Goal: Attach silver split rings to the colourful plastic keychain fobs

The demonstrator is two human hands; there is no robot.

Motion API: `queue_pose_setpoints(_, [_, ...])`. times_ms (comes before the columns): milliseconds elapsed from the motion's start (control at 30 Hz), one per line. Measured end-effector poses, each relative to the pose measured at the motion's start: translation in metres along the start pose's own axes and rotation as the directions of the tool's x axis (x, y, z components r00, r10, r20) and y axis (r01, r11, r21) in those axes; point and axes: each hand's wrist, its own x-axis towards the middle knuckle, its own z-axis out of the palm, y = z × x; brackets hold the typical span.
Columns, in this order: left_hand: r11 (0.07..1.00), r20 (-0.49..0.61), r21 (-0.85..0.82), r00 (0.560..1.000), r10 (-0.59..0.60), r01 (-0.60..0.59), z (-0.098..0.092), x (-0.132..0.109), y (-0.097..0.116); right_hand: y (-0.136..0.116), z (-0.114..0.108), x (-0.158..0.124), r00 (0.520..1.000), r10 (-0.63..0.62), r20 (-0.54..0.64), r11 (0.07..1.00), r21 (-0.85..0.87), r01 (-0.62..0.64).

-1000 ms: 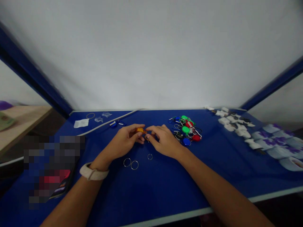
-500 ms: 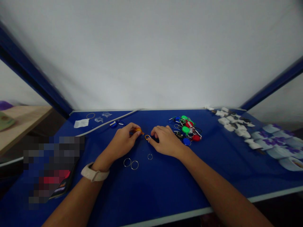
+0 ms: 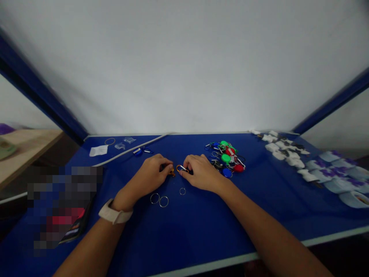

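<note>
My left hand (image 3: 150,174) pinches a small shiny orange piece (image 3: 172,172), most of it hidden behind the fingers; it looks like a retractable key reel. Between the fingertips of my right hand (image 3: 201,173) is an orange carabiner (image 3: 181,168), its loop pointing left toward the orange piece. A narrow gap separates the two over the blue table. Just below the hands lie a small split ring (image 3: 182,191) and two larger split rings, one on the left (image 3: 155,198) and one on the right (image 3: 164,201).
Right of my hands is a heap of coloured key reels (image 3: 226,158) with carabiners. A blue key reel (image 3: 138,152), white cord (image 3: 129,150) and paper scrap (image 3: 98,151) lie left. White wrapped pieces (image 3: 288,152) and white cups (image 3: 336,184) with purple parts stand far right.
The orange piece in my left hand has turned downward and sits slightly lower. In my right hand the carabiner has turned to lie more level, showing more of its loop.
</note>
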Motion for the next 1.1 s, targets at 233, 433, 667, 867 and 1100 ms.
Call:
queue_pose_setpoints(233, [0.998, -0.026, -0.052, 0.999, 0.036, -0.037, 0.0, -0.002, 0.0, 0.002, 0.001, -0.001, 0.997, -0.066, -0.027, 0.997, 0.035, 0.067])
queue_pose_setpoints(433, [0.987, -0.053, -0.118, 0.993, 0.105, -0.11, -0.001, -0.002, 0.003, 0.001, -0.001, 0.001, 0.993, -0.098, -0.062, 0.992, 0.068, 0.102])
queue_pose_setpoints(667, [0.982, -0.036, -0.145, 0.992, 0.118, -0.122, -0.004, -0.002, 0.006, -0.001, -0.004, -0.001, 0.975, -0.182, -0.125, 0.98, 0.059, 0.191])
queue_pose_setpoints(867, [0.981, -0.082, -0.14, 0.989, 0.125, -0.136, -0.004, -0.001, 0.007, -0.005, -0.008, -0.001, 0.977, -0.15, -0.151, 0.972, 0.157, 0.174])
queue_pose_setpoints(1100, [0.975, -0.136, -0.134, 0.978, 0.157, -0.175, -0.004, -0.001, 0.007, -0.004, -0.008, 0.001, 0.963, -0.18, -0.202, 0.95, 0.219, 0.224])
